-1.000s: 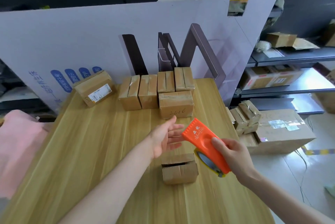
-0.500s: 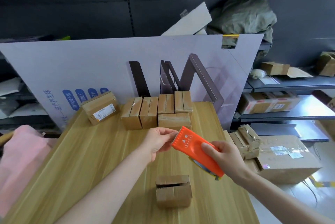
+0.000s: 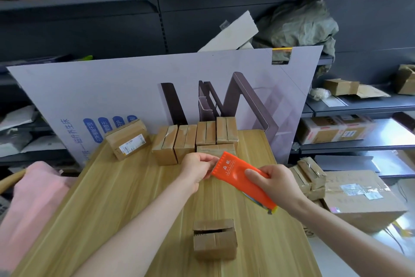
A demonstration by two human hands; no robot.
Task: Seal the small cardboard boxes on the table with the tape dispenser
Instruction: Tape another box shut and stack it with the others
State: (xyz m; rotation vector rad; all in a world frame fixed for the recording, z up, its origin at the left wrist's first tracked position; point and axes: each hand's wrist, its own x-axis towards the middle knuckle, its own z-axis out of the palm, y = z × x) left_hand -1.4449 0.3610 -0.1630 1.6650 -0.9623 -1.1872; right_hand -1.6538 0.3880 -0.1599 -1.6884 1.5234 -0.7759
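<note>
The tape dispenser, a flat, smooth orange plastic body with a toothed front edge and a printed mark, was held above the table, which was surfaced in pale wood-grain laminate. The dispenser was gripped at its rear half by the right hand, with the fingers wrapped over the top face and the forearm extended forward. The toothed edge was pinched between the curled thumb and fingertips of the left hand, whose forearm was stretched across the table. Whether a tape end was caught there could not be determined. Below and nearer than the grip, a small cardboard box of creased brown board was seen on the table, its top flaps parted by a dark slot. Just beyond the grip, a row of taped boxes was ranged on edge, each touching the next.
</note>
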